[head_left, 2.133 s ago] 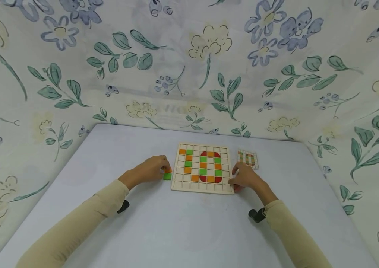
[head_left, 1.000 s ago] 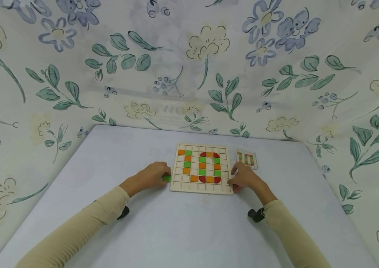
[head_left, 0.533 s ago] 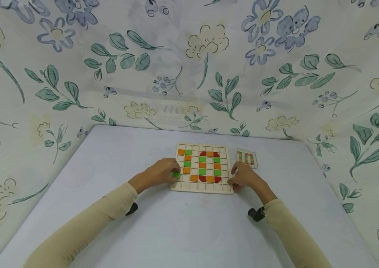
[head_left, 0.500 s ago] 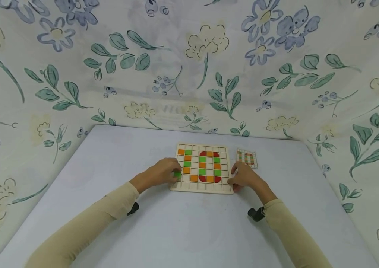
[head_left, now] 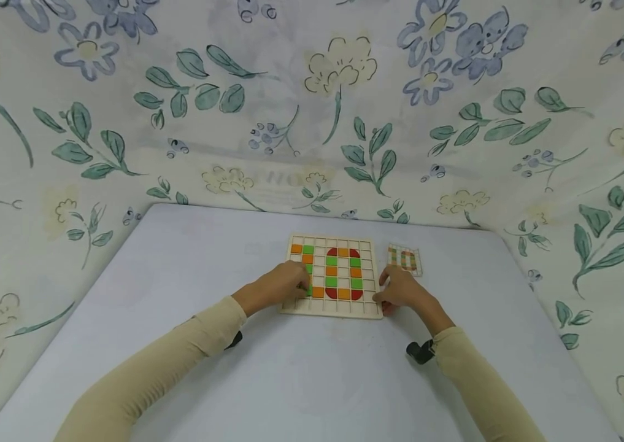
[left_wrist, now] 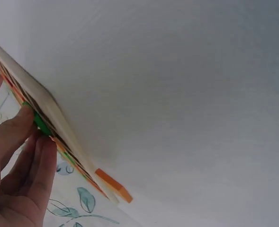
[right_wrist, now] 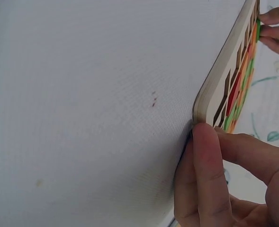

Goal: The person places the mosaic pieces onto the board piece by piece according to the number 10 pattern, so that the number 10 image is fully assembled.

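Observation:
A square wooden grid board [head_left: 339,310] lies on the table, with orange, green and red tiles set in its cells. Over its lower left part, my left hand [head_left: 284,283] pinches a green square tile [left_wrist: 43,125] between thumb and fingers, down at the board's surface. My right hand [head_left: 402,288] grips the board's edge near the lower right corner; the right wrist view shows its fingers [right_wrist: 208,161] against that corner. One loose orange tile [left_wrist: 113,184] lies beside the board's left edge in the left wrist view; in the head view the left hand hides it.
A small pattern card [head_left: 412,253] with a matching coloured design lies right of the board, partly behind the right hand. The white table [head_left: 312,380] extends toward the person. Flower-patterned cloth [head_left: 267,110] rises behind and on both sides.
My left hand has picked up the green tile from beside the board and carried it right, onto the board's lower left cells. The right hand has stayed at the board's edge.

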`<state>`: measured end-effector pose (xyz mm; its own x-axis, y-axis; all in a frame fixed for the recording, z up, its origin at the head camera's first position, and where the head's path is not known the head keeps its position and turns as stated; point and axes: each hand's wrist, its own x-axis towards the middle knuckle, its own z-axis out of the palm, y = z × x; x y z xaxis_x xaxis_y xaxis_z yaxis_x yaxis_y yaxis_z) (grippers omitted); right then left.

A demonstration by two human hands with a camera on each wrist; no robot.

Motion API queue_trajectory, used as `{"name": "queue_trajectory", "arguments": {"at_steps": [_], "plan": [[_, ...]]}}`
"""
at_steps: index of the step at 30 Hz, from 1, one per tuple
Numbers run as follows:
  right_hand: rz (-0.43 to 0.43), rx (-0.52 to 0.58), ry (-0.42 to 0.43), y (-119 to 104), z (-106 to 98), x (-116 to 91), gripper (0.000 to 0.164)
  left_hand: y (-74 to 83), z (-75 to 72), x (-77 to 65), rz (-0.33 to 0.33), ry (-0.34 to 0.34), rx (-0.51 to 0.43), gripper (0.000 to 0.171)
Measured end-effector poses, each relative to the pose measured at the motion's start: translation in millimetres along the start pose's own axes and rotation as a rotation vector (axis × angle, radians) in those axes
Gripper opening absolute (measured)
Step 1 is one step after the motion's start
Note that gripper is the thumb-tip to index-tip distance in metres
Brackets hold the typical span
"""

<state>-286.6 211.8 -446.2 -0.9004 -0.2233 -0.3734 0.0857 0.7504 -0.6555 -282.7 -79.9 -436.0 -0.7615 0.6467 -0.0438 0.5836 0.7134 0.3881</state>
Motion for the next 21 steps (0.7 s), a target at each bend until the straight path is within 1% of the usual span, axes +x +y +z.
{"name": "queue_trajectory", "arguments": {"at_steps": [3, 6, 9, 10, 14, 16, 19, 21], "plan": [[-0.003, -0.016, 0.011, 0, -2, 0, 0.035, 2.0, -1.9, 0.8, 0.019, -0.005, 0.020, 0.003], [-0.002, -0.017, 0.016, 0, -2, -1, 0.035, 3.9, -0.9, 1.9, 0.020, -0.015, 0.065, 0.002], [0.006, -0.003, 0.013, 0, 0, -1, 0.035, 5.2, 1.4, 1.6, 0.005, -0.020, 0.097, 0.010], [0.008, 0.001, 0.011, 0, 0, -1, 0.036, 5.2, 2.1, 1.2, -0.002, -0.023, 0.097, 0.013], [0.010, -0.003, 0.010, 0, 2, -2, 0.036, 3.8, 2.7, -2.4, -0.036, -0.028, 0.068, 0.016], [0.004, -0.012, 0.014, 0, 2, -2, 0.036, 3.0, 2.2, -4.4, -0.025, -0.023, 0.053, 0.016], [-0.014, -0.019, 0.020, 1, 2, -2, 0.035, 1.7, 1.0, -7.7, 0.008, -0.019, 0.058, 0.018], [-0.019, -0.023, 0.021, 2, 1, -2, 0.035, 0.6, -0.5, -9.8, 0.018, -0.017, 0.059, 0.019]]}}
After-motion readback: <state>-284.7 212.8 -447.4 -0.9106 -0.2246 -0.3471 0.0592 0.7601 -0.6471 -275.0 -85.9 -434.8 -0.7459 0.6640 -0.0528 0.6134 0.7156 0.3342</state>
